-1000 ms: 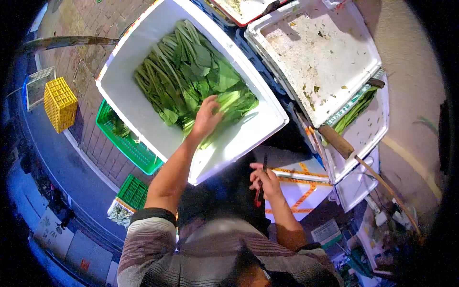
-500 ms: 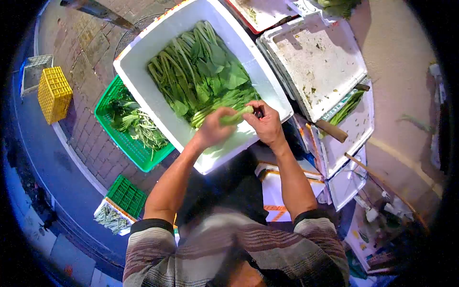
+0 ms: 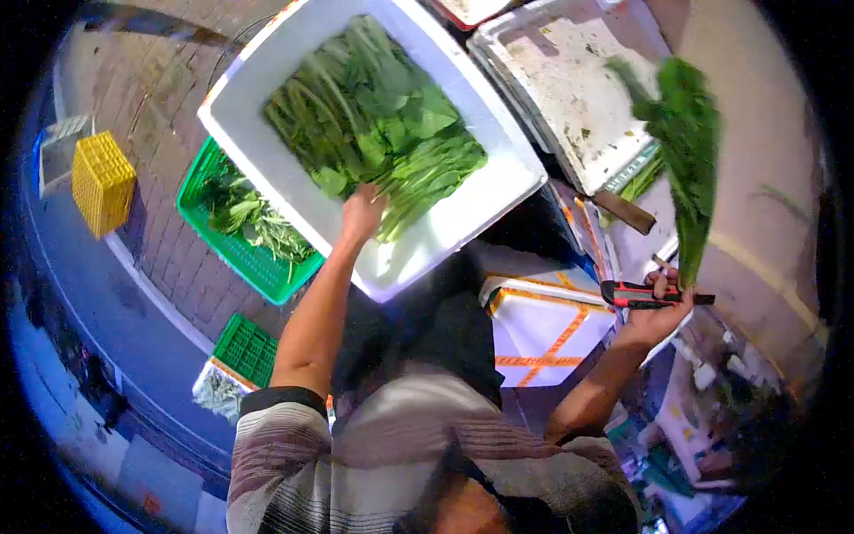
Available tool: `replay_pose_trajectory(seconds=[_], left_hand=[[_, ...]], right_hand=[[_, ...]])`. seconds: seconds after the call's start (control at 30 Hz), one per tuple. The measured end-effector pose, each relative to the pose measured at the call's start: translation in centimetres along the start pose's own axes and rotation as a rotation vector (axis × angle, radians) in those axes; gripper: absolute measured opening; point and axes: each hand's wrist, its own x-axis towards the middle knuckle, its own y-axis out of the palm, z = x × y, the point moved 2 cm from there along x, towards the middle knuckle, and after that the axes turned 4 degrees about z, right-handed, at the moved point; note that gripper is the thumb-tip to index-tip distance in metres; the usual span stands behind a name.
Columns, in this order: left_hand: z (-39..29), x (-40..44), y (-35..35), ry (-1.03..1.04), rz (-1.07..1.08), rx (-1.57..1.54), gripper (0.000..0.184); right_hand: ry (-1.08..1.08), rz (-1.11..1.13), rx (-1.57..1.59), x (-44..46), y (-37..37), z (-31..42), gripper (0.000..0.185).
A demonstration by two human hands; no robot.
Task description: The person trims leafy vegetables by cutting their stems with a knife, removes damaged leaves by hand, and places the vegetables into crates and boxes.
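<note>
Two grips are in view, both bare hands. The right grip (image 3: pixel 664 304) is closed around two things: one red-and-black knife (image 3: pixel 636 295), lying crosswise in the fingers, and one blurred leafy bunch (image 3: pixel 692 156), rising beyond that hand. The left grip (image 3: pixel 363 212) touches the near edge of one heap of greens (image 3: pixel 382 116); how far its fingers are bent, I cannot tell. That heap lies beyond the left grip, inside one white foam box (image 3: pixel 454 222). Left of the same grip are two green baskets, one larger (image 3: pixel 238 254), one smaller (image 3: pixel 247 350), and one yellow crate (image 3: pixel 104 185).
</note>
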Motion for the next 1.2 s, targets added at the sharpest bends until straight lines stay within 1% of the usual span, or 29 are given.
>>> replay_pose_trajectory(seconds=[0.03,0.1,0.17,0.23,0.3,0.37,0.4,0.43,0.47,0.5,0.53,0.57,0.6,0.63,0.67,0.7,0.73,0.77,0.83,0.87,0.97,1.0,1.03,1.1,1.17,1.2], left_hand=[[2.6,1.5,3.1,0.114,0.003,0.198,0.044],[4.3,2.6,5.4,0.062,0.252,0.301,0.056],[10.6,3.9,9.4,0.004,0.303,0.290,0.066],[7.8,2.8,7.5,-0.191,0.288,0.217,0.067],[9.1,2.5,7.8,-0.146,0.258,0.159,0.065],[13.1,3.5,8.8,-0.166,0.213,0.247,0.063],[14.2,3.9,9.5,-0.184,0.186,0.289,0.063],[12.3,4.0,9.2,-0.198,0.249,0.269,0.061],[8.8,3.1,7.7,-0.225,0.313,0.253,0.059],[6.2,2.1,6.7,-0.271,0.364,0.241,0.058],[6.1,2.5,7.2,-0.268,0.435,0.321,0.055],[7.0,3.0,7.7,-0.291,0.503,0.405,0.053],[6.7,2.5,8.1,-0.154,0.455,0.567,0.054],[4.6,1.4,7.3,-0.244,0.340,0.436,0.051],[3.9,1.5,7.4,-0.081,0.613,0.715,0.050],[2.6,0.4,7.1,-0.269,0.392,0.482,0.049],[3.0,0.3,7.7,-0.234,0.392,0.472,0.051],[3.8,0.5,8.3,-0.193,0.395,0.456,0.052],[2.0,1.0,6.9,-0.312,0.546,0.331,0.056],[1.0,0.7,5.9,-0.368,0.625,0.269,0.058],[-0.1,0.0,3.1,-0.134,0.624,0.251,0.050],[-1.6,-1.1,1.3,-0.242,0.621,0.021,0.044],[-1.3,-1.5,0.1,-0.254,0.711,-0.087,0.045],[-8.3,-4.7,-6.5,-0.281,0.661,-0.217,0.043],[-6.4,-7.2,-8.4,-0.291,0.669,-0.483,0.040],[-6.1,-8.7,-9.3,-0.281,0.629,-0.583,0.039]], right_hand=[[0.103,0.094,0.182,1.4,-3.3,0.3,0.028],[0.039,0.052,0.111,1.8,-6.1,-0.5,0.028],[0.151,0.027,0.257,3.4,-9.5,-2.9,0.030],[0.174,-0.138,0.322,4.8,-10.2,-6.0,0.033],[0.199,-0.274,0.380,6.7,-10.5,-9.4,0.033],[0.193,-0.391,0.485,9.7,-11.5,-13.4,0.022],[0.265,-0.372,0.471,11.1,-12.1,-15.8,0.025],[0.343,-0.359,0.456,12.5,-12.8,-17.9,0.027],[0.442,-0.479,0.401,13.2,-13.2,-19.6,0.024],[0.545,-0.355,0.266,14.2,-16.6,-22.3,0.022],[0.636,-0.342,0.278,15.5,-19.9,-23.6,0.022],[0.786,-0.258,0.356,15.0,-17.6,-21.2,0.021],[0.790,-0.238,0.242,14.7,-17.7,-20.5,0.020],[0.758,-0.192,0.003,14.7,-17.0,-19.8,0.017],[0.876,-0.095,0.032,14.6,-18.8,-20.6,0.018],[0.776,-0.231,-0.072,12.7,-16.3,-18.8,0.016],[0.611,-0.257,-0.125,12.2,-16.7,-18.7,0.014],[0.586,-0.387,-0.158,10.6,-15.4,-18.2,0.017],[0.528,-0.377,-0.265,6.4,-12.8,-17.3,0.022],[0.572,-0.306,-0.311,4.3,-12.6,-17.5,0.023],[0.682,-0.130,-0.529,-1.5,-13.1,-19.3,0.028],[0.679,-0.105,-0.546,-3.7,-13.1,-20.3,0.029],[0.673,-0.079,-0.562,-5.6,-12.5,-21.0,0.031],[0.792,0.134,-0.558,-9.8,-8.0,-20.2,0.035],[0.756,0.281,-0.635,-13.3,-4.6,-20.3,0.041],[0.793,0.398,-0.593,-14.7,-3.1,-20.4,0.046]])
